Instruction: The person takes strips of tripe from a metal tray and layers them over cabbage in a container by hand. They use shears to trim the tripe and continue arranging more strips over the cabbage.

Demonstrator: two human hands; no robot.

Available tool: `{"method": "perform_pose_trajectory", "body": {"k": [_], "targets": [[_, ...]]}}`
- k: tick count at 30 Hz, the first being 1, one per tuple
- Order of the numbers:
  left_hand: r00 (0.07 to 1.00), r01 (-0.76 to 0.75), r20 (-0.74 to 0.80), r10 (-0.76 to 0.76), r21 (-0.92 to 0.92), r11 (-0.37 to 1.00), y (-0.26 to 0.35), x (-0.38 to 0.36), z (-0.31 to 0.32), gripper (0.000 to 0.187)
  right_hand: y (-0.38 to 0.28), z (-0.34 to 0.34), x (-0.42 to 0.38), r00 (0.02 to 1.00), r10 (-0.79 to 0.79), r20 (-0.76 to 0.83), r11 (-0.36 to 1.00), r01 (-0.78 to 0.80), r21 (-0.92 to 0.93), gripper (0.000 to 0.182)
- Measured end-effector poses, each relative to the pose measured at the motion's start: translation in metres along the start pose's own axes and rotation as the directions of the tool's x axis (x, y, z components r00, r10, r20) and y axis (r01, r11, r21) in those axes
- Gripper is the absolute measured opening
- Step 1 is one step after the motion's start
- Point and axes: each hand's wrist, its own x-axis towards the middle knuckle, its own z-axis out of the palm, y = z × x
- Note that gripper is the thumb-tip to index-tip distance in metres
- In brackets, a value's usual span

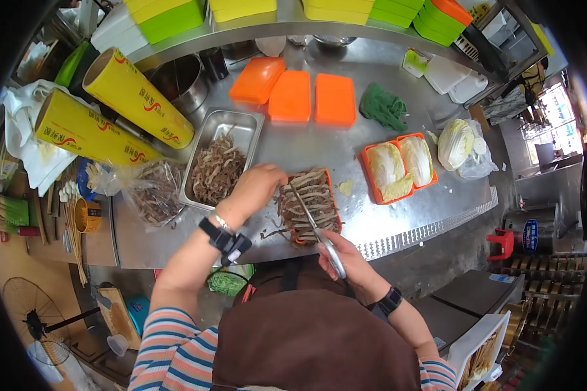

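Observation:
My right hand (344, 259) grips a pair of metal scissors (331, 251) by the handle. The blades lie over an orange tray (338, 218) heaped with brown-grey strips (306, 202) that look like sliced tripe. Close to the blade tips, at the tray's far left corner, my left hand (261, 188) has its fingers pinched together on the strips. Some strips hang over the tray's left side. Left of it, a steel pan (257, 130) holds a loose pile of the same strips (216, 171). A clear plastic bag (151, 195) with more of them sits beside the pan.
Orange trays (335, 100) lie face down at the back, near a green bag (383, 106). To the right are two orange trays of napa cabbage (386, 171) and a loose cabbage (455, 144). Large yellow film rolls (140, 98) lean at left. A shelf (293, 27) spans the back.

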Motion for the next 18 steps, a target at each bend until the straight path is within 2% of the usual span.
{"method": "perform_pose_trajectory", "body": {"k": [1,3,5,7,9,13,18], "targets": [[1.0,-0.002,0.003,0.002,-0.012,1.0,-0.007,0.005,-0.002,0.015,0.008,0.007,0.004,1.0,-0.007,-0.005,0.999,0.007,0.034,0.055],[0.979,-0.092,0.183,0.089,0.006,0.996,-0.017,0.016,-0.007,0.02,0.02,0.018,0.012,1.0,-0.007,-0.018,0.999,0.008,0.049,0.054],[0.973,-0.124,0.197,0.123,-0.004,0.992,-0.018,0.021,-0.011,0.022,0.035,0.027,0.017,0.998,-0.035,-0.049,0.997,0.038,0.072,0.053],[0.943,-0.126,0.301,0.143,-0.074,0.989,-0.019,0.024,-0.014,0.022,0.044,0.035,0.022,0.996,-0.044,-0.08,0.996,0.05,0.069,0.052],[0.937,-0.163,0.3,0.18,-0.082,0.983,-0.026,0.025,-0.008,0.022,0.052,0.039,0.027,0.987,-0.105,-0.124,0.991,0.114,0.068,0.053],[0.922,-0.25,0.284,0.262,-0.08,0.965,-0.037,0.027,0.002,0.019,0.054,0.05,0.027,0.973,-0.095,-0.211,0.991,0.112,0.072,0.054],[0.901,-0.247,0.358,0.245,-0.041,0.968,-0.038,0.028,0.003,0.022,0.048,0.062,0.032,0.955,-0.088,-0.284,0.992,0.109,0.058,0.051]]}}
